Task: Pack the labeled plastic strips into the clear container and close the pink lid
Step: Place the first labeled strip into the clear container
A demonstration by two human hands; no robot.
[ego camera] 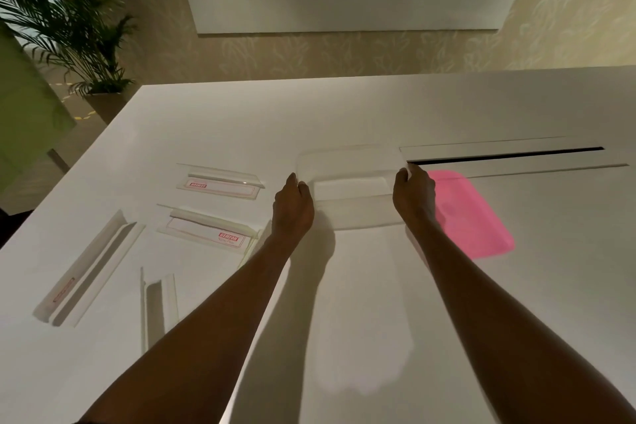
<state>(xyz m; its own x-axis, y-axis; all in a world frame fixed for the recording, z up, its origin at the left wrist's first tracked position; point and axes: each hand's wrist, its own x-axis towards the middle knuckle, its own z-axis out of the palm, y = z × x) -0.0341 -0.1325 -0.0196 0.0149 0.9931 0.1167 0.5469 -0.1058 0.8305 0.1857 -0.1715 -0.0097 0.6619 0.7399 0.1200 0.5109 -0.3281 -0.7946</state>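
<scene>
A wide white counter is filling most of the view. Near its middle a clear rectangular plastic container is sitting with its top open, so transparent that its walls are barely showing against the white surface. A flat pink plastic lid is lying on the counter just to the container's right, partly hidden behind the person's right forearm; whether the two are touching cannot be told. Over to the left, labeled clear plastic strips are lying scattered at different angles. Four are in plain sight, some showing red print, and what seems to be one more is peeking out from behind the left forearm. The left hand is gripping the container's left edge with curled fingers, and the right hand is pinching the rim at its right side. The container is looking empty: no strip is inside it and the lid is off. As for what could be going wrong, the strips are looking long beside the container, so any laid in crookedly may be jamming against the walls and keeping the lid from seating. The light container may be sliding or tipping if one hand is pulling harder. The right forearm may be nudging the lid away. A near-invisible strip may be getting left behind.
</scene>
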